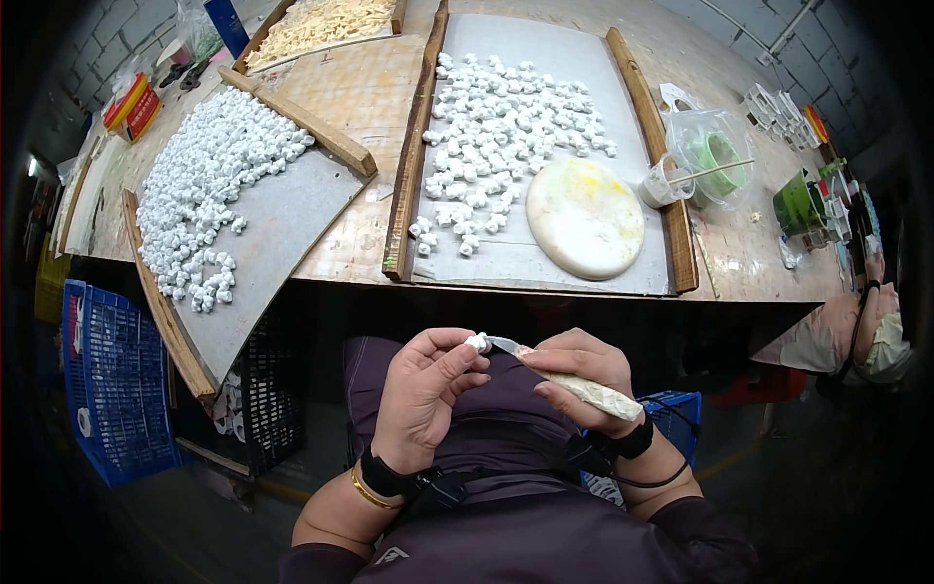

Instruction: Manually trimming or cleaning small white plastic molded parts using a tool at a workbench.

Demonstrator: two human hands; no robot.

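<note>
Between thumb and fingers, my left hand point(428, 389) pinches a small white knobbly piece point(478, 343) above my lap. My right hand point(589, 375) grips a knife point(593, 394) with a thick, pale wrapped handle. Its short metal blade point(505, 345) points left, and the tip meets or nearly meets the white piece. Many similar white pieces point(496, 136) lie spread on a grey-white board point(545, 39) with wooden side rails. More of them form a dense heap point(204, 185) on a second board point(282, 209) at the left.
A round, yellow-stained white slab point(586, 219) lies on the middle board. Beside it stand a clear cup with a stick point(665, 182) and a green cup point(718, 156) in plastic. Blue crates point(117, 380) stand below the table. Another person's arm point(866, 316) shows at far right.
</note>
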